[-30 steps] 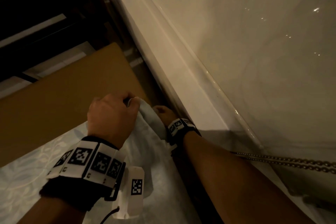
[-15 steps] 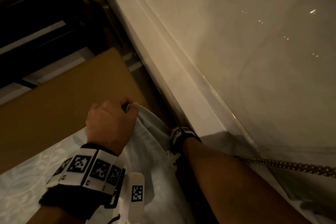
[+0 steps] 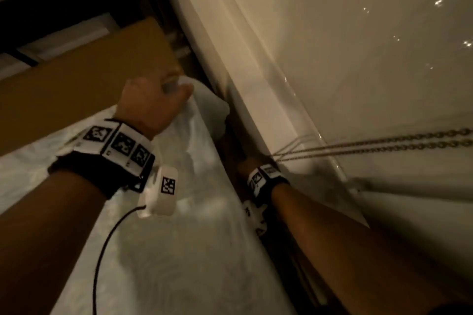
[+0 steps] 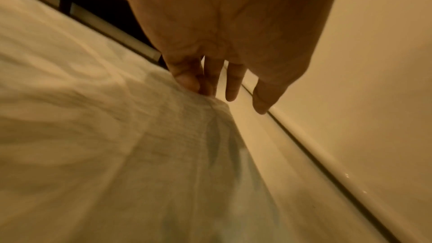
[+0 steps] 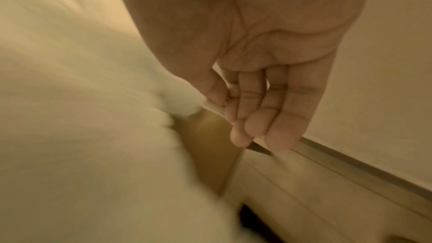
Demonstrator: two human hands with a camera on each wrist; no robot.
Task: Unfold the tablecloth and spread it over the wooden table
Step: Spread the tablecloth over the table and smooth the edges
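The white patterned tablecloth (image 3: 179, 238) covers the near part of the wooden table (image 3: 89, 79), whose far part is bare. My left hand (image 3: 174, 87) grips the cloth's corner at the table's right edge. In the left wrist view its thumb and forefinger (image 4: 201, 90) pinch the cloth (image 4: 93, 136) while the other fingers hang straight. My right hand (image 3: 238, 158) is down in the dark gap beside the table, mostly hidden. In the blurred right wrist view, its thumb and forefinger (image 5: 224, 106) pinch the hanging cloth edge (image 5: 182, 103).
A white wall (image 3: 358, 59) with a skirting board (image 3: 256, 110) runs close along the table's right side, leaving a narrow gap. A metal chain (image 3: 384, 140) hangs across at the right. Dark furniture (image 3: 51, 7) stands beyond the table.
My left hand has carried the cloth corner farther along the table's right edge. My right hand has slid back toward me and lower into the gap beside the table.
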